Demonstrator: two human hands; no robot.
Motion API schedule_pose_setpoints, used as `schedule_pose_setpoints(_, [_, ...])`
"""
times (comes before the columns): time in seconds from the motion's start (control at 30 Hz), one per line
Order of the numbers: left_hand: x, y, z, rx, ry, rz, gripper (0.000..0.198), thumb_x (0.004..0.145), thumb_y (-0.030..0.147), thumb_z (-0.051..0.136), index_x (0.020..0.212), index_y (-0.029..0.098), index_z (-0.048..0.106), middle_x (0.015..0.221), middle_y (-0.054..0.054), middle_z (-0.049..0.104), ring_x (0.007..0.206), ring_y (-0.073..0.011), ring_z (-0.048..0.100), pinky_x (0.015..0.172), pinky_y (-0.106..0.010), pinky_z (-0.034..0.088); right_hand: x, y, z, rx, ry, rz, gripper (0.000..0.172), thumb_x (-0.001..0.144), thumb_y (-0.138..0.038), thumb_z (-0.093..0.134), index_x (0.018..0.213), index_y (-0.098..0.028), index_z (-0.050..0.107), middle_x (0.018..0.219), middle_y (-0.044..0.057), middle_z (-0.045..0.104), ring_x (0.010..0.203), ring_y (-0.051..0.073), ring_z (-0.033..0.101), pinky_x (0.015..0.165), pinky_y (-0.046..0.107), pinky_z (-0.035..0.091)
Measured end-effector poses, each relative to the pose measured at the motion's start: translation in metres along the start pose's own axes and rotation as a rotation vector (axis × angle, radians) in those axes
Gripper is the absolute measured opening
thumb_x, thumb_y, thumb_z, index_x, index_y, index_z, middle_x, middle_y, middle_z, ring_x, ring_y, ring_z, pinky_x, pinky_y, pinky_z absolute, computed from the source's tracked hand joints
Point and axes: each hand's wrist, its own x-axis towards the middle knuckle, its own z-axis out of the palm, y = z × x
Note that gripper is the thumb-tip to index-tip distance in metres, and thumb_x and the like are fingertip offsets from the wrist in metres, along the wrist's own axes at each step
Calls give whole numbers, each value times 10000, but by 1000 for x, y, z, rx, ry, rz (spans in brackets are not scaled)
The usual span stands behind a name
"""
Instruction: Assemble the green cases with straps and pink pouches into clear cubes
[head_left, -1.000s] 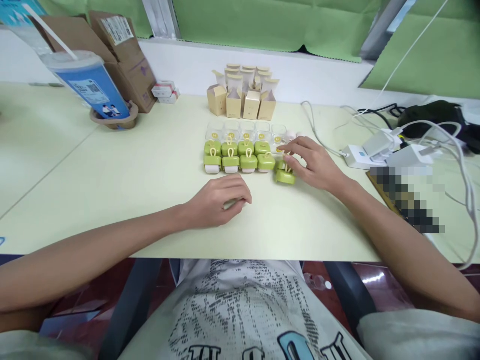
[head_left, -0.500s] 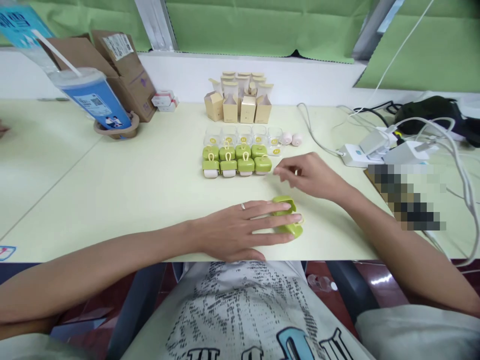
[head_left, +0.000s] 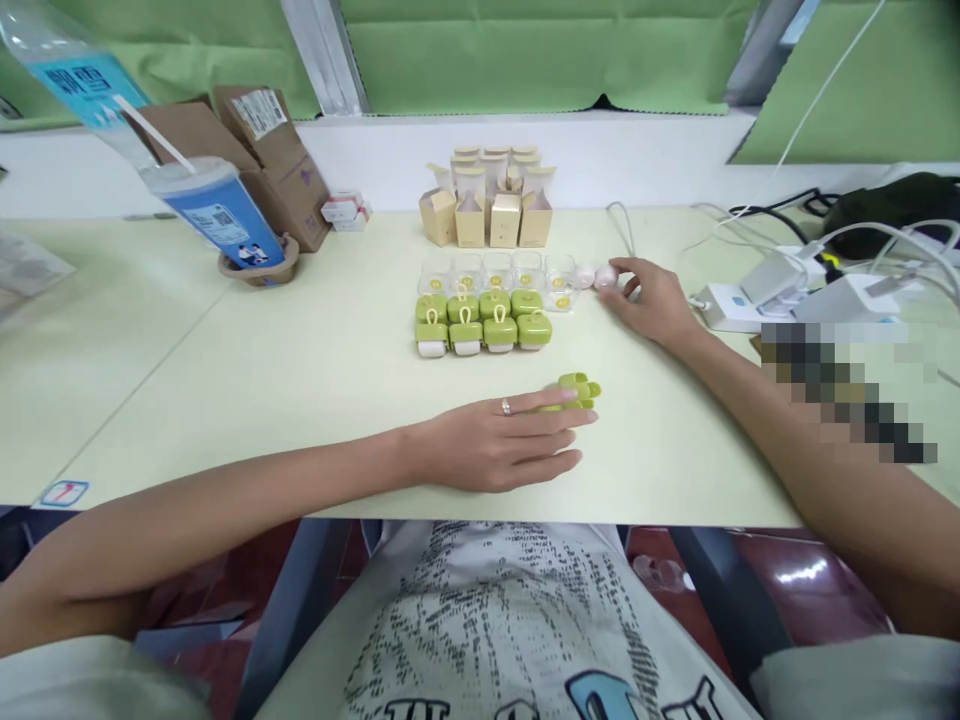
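Observation:
My left hand (head_left: pixel 514 442) lies palm down near the table's front edge with its fingers stretched out. Its fingertips are over a loose green plastic case (head_left: pixel 576 382), which they partly cover. Farther right, my right hand (head_left: pixel 651 305) has its thumb and forefinger around a small pale pink round piece (head_left: pixel 606 276). A second pink round piece (head_left: pixel 583 276) sits just left of it. Two rows of small green cases (head_left: pixel 498 330) with cream loops stand left of my right hand. Behind them is a row of clear plastic containers (head_left: pixel 496 268) with yellow stickers.
Small tan boxes (head_left: pixel 470 222), several with raised flaps, stand at the back. To the left are a blue drink cup (head_left: pixel 229 225) in a holder, a bottle (head_left: pixel 90 85) and a cardboard box (head_left: pixel 289 180). White cables and a power strip (head_left: pixel 731 308) lie right.
My right hand has moved back and right from beside the green cases to the pink pieces. My left hand has shifted slightly, and the loose green case under its fingers has turned.

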Motion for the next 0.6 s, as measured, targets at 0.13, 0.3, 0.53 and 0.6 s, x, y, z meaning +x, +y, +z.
schedule_pose_setpoints(0.13, [-13,-3,-15,59,-7,43,257,1049,105,701,1276,215,748,1200,-87,845,1336,-280,768,1151,-452,677,1,-10,-5,135,172,153,511,1009,-576,700,1331,-181,732,1269,190,775,760,226,713,795,479,635])
schedule_pose_setpoints(0.3, [-27,-6,-21,149,-56,-113,342,1086,194,682,1425,234,678,1440,-140,767,1358,-294,720,1028,-431,673,-4,-34,-26,497,344,164,504,1014,-600,730,1426,-320,652,1574,185,605,920,254,759,833,519,651])
schedule_pose_setpoints(0.53, [-41,-18,-17,-259,159,-547,433,1082,349,745,1498,255,672,1294,-104,805,1222,-277,705,1088,-512,634,-38,-127,-42,534,272,-62,315,1094,-600,637,1293,-358,602,1359,126,718,1118,309,754,891,523,668])
schedule_pose_setpoints(0.6, [-38,-19,-16,-517,339,-724,523,1061,419,780,1552,287,659,1412,-115,757,1283,-260,706,1131,-499,631,-50,-150,-39,547,216,-107,382,1082,-600,665,1377,-372,582,1343,108,716,1080,296,762,870,519,682])
